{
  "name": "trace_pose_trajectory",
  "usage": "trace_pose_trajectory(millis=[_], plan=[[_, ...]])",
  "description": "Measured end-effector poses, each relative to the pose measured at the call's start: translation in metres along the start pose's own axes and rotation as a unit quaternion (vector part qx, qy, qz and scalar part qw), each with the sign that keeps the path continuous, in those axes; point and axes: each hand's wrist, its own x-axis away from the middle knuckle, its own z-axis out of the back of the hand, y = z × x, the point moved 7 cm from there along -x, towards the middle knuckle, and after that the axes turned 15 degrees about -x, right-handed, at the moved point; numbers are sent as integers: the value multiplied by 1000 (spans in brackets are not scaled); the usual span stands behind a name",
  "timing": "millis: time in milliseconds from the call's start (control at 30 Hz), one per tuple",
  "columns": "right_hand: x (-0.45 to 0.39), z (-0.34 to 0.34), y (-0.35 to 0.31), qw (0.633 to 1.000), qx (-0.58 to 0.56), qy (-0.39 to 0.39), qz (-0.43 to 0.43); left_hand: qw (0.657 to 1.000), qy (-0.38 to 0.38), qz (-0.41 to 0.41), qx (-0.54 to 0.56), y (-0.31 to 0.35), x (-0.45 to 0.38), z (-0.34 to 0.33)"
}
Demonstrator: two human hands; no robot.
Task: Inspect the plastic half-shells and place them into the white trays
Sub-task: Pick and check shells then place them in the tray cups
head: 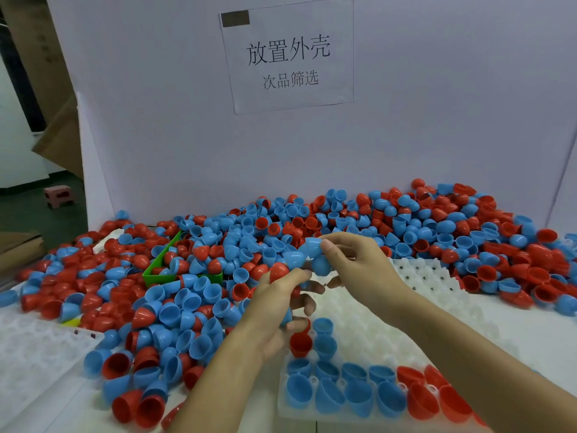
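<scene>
- Right hand [349, 260]: I see its thumb and fingertips pinching a blue half-shell [313, 246], raised above the worktop [530, 332]; a second blue half-shell [321, 265] sits under its fingers.
- Left hand [281, 303]: I see its fingers curled round several half-shells, a red one [278, 271] at the top and a blue one lower in the palm. Both hands meet above the centre tray.
- Half-shells: smooth, glossy plastic cups, egg-like in shape, rounded at one end and open at the other, in red and blue only.
- Loose pile [406, 223]: red and blue half-shells lie heaped across the worktop from the left edge to the right; I cannot count them.
- White tray, centre [368, 314]: moulded with rows of pockets. I count about ten blue half-shells [327, 396] and about four red half-shells [423, 398] seated open side up in the near rows, plus one red half-shell [300, 344] just beside the left hand. The far pockets hold nothing.
- White tray, left [31, 348]: partly covered by the pile.
- Green bin [162, 275]: holds mixed red and blue half-shells.
- Paper sign [288, 54]: fixed to the white backboard [452, 104].
</scene>
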Motion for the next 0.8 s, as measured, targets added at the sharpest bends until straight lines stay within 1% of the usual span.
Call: trace_pose_trajectory(millis=[100,167,233,300,400,500,567,633,700,800], plan=[[2,2,9,992,-100,14,-77,999,7,0,32,0,-2,3],[3,3,8,991,-108,15,-79,998,10,-4,58,0,-2,5],[5,3,3,997,-62,7,-49,997,17,-12,69,1,-3,6],[7,2,-3,1000,8,-4,0,997,23,-21,66,3,-3,7],[12,-4,-10,993,79,-34,76,997,34,-22,69,3,-2,8],[15,-8,-15,980,154,-35,118,996,56,-15,65,1,-2,10],[15,-7,-16,978,166,-37,124,996,68,-15,54,0,-2,11],[15,-3,-16,984,128,-39,116,996,77,-23,43,1,-3,12],[14,1,-15,991,90,-16,98,995,90,-34,30,3,-4,15],[11,2,-11,988,129,17,79,995,88,-53,16,5,-4,14]])
